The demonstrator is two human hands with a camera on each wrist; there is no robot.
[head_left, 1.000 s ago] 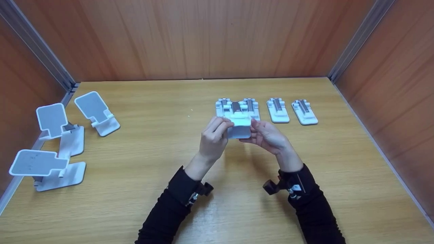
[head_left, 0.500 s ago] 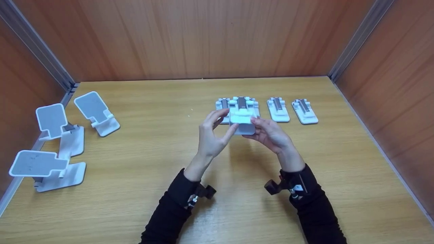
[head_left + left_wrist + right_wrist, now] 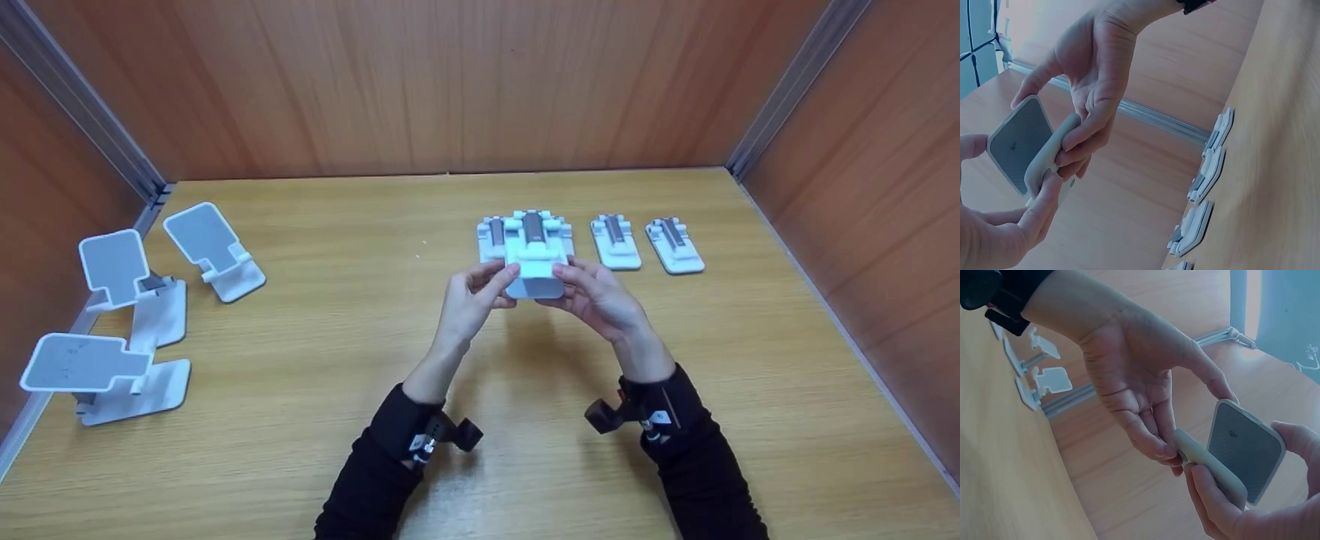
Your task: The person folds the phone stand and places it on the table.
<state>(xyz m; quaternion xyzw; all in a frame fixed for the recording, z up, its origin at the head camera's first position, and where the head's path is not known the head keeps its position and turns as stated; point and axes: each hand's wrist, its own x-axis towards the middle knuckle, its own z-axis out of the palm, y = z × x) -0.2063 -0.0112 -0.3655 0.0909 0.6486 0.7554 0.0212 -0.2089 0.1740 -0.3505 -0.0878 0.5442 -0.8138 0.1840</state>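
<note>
A white folding phone stand (image 3: 535, 259) with a grey strip is held up over the table between both hands. My left hand (image 3: 466, 306) has its thumb on the near left edge of the stand and its fingers around the side. The right hand (image 3: 604, 304) grips the opposite edge the same way. In the left wrist view, the stand's grey-padded panel (image 3: 1021, 146) is spread apart from its thick base (image 3: 1050, 154). Thumbs touch the panel's edges while fingers hold the base, as the left hand (image 3: 1134, 377) also shows in the right wrist view.
Two folded stands (image 3: 616, 242) (image 3: 675, 246) lie at the back right. Others, including a folded stand (image 3: 490, 240), are partly hidden behind the held one. Several unfolded stands (image 3: 215, 244) (image 3: 116, 266) (image 3: 86, 364) stand at the left. Wooden panels (image 3: 450, 90) enclose the table.
My left hand let go of the stand's near edge, spread its fingers, then took hold of its left side. The stand moved slightly back and right. The right hand kept its grip.
</note>
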